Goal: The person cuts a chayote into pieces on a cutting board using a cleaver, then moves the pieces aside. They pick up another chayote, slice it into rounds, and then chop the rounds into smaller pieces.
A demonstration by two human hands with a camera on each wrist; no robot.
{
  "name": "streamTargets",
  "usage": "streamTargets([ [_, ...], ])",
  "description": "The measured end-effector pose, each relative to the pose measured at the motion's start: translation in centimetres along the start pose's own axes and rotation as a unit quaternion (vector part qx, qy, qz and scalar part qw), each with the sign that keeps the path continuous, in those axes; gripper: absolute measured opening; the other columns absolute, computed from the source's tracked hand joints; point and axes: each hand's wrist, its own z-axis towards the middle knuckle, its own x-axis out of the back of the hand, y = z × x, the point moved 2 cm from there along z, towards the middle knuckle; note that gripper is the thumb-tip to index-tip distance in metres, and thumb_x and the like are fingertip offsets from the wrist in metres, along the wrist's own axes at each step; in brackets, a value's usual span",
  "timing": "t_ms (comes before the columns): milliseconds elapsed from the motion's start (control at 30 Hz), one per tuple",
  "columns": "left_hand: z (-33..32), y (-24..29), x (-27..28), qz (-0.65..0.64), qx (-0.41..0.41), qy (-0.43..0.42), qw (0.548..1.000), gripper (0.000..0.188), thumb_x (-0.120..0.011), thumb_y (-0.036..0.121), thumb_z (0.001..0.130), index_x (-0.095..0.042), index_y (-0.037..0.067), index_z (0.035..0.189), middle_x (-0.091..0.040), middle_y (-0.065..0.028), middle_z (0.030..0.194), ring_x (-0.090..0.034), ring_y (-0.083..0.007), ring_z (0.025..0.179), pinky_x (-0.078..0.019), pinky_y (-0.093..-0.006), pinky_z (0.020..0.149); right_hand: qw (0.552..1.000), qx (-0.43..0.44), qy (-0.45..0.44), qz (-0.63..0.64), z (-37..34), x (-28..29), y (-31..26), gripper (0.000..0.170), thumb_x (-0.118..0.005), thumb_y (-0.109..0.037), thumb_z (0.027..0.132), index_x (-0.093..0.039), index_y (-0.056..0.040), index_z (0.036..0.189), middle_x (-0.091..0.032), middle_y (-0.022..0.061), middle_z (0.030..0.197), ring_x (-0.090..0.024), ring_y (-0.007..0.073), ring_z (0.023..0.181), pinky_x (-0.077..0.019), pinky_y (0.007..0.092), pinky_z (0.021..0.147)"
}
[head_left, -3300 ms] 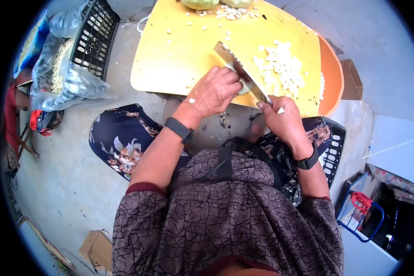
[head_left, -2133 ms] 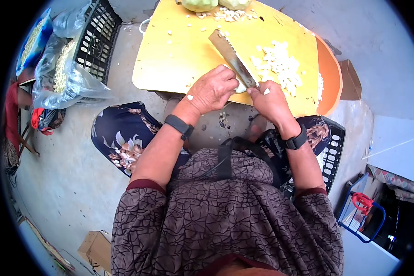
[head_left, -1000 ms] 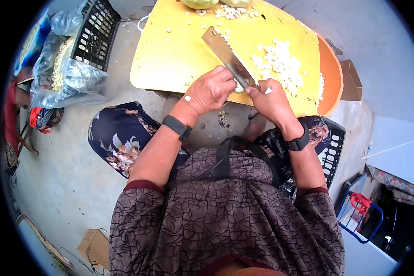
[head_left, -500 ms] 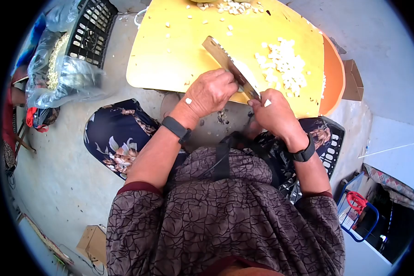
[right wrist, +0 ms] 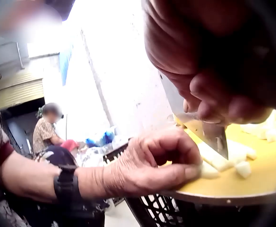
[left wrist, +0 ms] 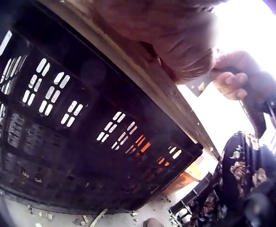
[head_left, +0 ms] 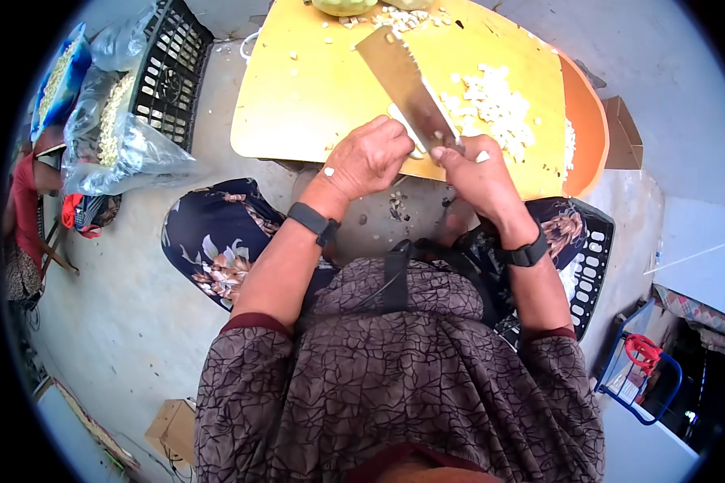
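Note:
My right hand [head_left: 479, 175] grips a cleaver [head_left: 407, 76] near the front edge of a yellow board [head_left: 314, 97]. The blade points away and to the left, its flat face showing. My left hand [head_left: 370, 157] is just left of the blade, fingers curled at pale vegetable strips [right wrist: 216, 158]. In the right wrist view its thumb and forefinger hold the ends of the strips, and the cleaver's corner comes down beside them. A small pale cube [right wrist: 243, 169] lies close by. A heap of diced pieces [head_left: 495, 105] spreads to the right.
Pale green rounded vegetables [head_left: 345, 6] sit at the board's far edge among scattered cubes. An orange basin [head_left: 586, 121] shows beyond the right edge. At left are a black crate [head_left: 169, 76] and a clear plastic bag [head_left: 149, 153]. Another person [right wrist: 45, 127] sits in the background.
The cleaver has turned to show more of its broad face, and its tip reaches farther up the board than half a second ago. My left hand stays almost in place.

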Motion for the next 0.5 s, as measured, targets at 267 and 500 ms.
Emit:
streamTargets([
  [267, 1.0, 0.0, 1.0, -0.026, 0.023, -0.031, 0.999, 0.032, -0.065, 0.004, 0.069, -0.063, 0.005, 0.101, -0.06, -0.0117, 0.107, -0.056, -0.0308, 0.106, -0.0451, -0.0403, 0.095, 0.996, 0.001, 0.08, -0.038, -1.8, 3.3, 0.8, 0.034, -0.066, -0.023, 0.087, -0.063, 0.0065, 0.071, -0.054, 0.0162, 0.054, -0.055, 0.0231, 0.051, -0.0444, 0.0404, 0.053],
  [500, 2.5, -1.2, -0.2, 0.032, -0.017, -0.125, 0.992, 0.05, -0.064, 0.013, 0.071, -0.063, 0.011, 0.121, -0.058, -0.0088, 0.131, -0.045, -0.0299, 0.13, -0.0316, -0.0438, 0.108, 0.995, -0.06, 0.073, 0.012, -3.2, 2.9, 2.7, 0.035, -0.065, -0.021, 0.089, -0.06, 0.0052, 0.067, -0.056, 0.0121, 0.053, -0.058, 0.0226, 0.044, -0.047, 0.0362, 0.046],
])
